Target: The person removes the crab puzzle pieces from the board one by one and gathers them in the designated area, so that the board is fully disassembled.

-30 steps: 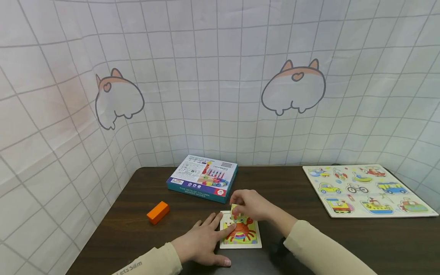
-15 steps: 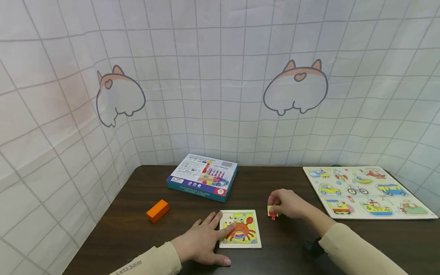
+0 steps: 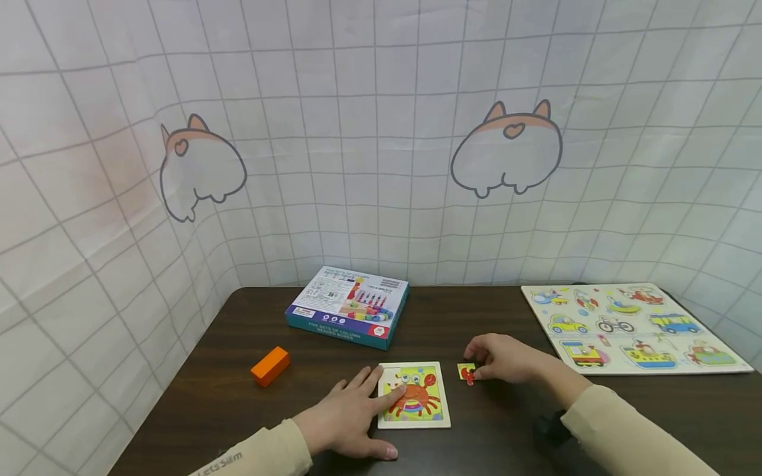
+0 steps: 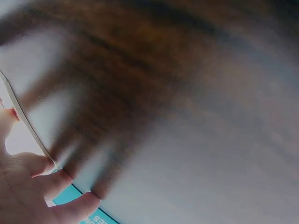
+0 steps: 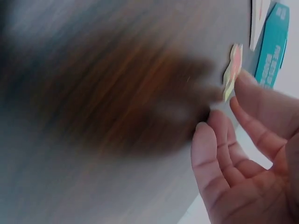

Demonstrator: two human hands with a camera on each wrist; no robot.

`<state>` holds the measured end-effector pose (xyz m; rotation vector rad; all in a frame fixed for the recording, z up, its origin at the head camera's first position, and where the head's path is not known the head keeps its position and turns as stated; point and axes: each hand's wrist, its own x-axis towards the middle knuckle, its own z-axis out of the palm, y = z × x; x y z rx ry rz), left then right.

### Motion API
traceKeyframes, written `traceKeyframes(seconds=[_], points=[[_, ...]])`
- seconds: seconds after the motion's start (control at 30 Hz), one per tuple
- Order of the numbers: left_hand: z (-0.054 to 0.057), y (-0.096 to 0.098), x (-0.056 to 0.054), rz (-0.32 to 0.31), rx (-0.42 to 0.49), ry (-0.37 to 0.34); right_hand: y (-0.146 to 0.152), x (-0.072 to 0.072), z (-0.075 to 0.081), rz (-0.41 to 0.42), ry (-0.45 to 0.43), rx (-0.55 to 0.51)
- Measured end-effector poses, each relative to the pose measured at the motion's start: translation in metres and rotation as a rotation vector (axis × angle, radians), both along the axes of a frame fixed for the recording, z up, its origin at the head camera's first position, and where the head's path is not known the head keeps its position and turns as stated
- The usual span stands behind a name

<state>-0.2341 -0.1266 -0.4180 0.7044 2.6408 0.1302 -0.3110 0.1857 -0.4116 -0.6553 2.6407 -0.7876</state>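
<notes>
A small crab puzzle in a white frame (image 3: 443, 396) lies near the middle of the dark table, its upper left corner showing pale bare board. My left hand (image 3: 351, 423) is spread flat beside it, index finger resting on the crab and the other fingers on the table or by the frame's left edge. Right of the frame, a yellow and red puzzle piece (image 3: 465, 371) lies on the table. My right hand (image 3: 506, 358) is just beside this piece, with the thumb (image 5: 259, 95) right at its edge and the other fingers apart from it.
Behind the puzzle lies a teal and white beaded-boxes carton (image 3: 348, 307). An orange block (image 3: 270, 366) sits to the left. A large vehicle picture board (image 3: 634, 330) occupies the back right, before a white gridded cloth (image 3: 381, 218).
My right hand has lifted the piece out of the frame's upper left, carried it right, laid it down and loosened its fingers. The left hand has stayed in place.
</notes>
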Motion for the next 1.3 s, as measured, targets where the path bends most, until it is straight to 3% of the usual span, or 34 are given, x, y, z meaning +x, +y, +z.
traceKeyframes(seconds=[0.1, 0.37, 0.97, 1.1, 1.3], points=[[0.000, -0.001, 0.000, 0.002, 0.005, -0.004, 0.004, 0.000, -0.001, 0.006, -0.027, -0.023], [-0.001, -0.001, 0.000, 0.002, 0.009, -0.002, -0.003, 0.002, -0.004, 0.074, 0.075, -0.020], [-0.001, -0.001, 0.000, -0.005, 0.008, 0.004, -0.007, 0.002, -0.001, -0.010, -0.013, -0.010], [-0.002, -0.001, -0.001, -0.007, 0.004, 0.010, -0.011, 0.002, 0.003, 0.022, 0.060, 0.007], [-0.004, -0.001, -0.001, -0.005, 0.004, 0.015, -0.040, 0.004, 0.000, 0.143, 0.200, -0.016]])
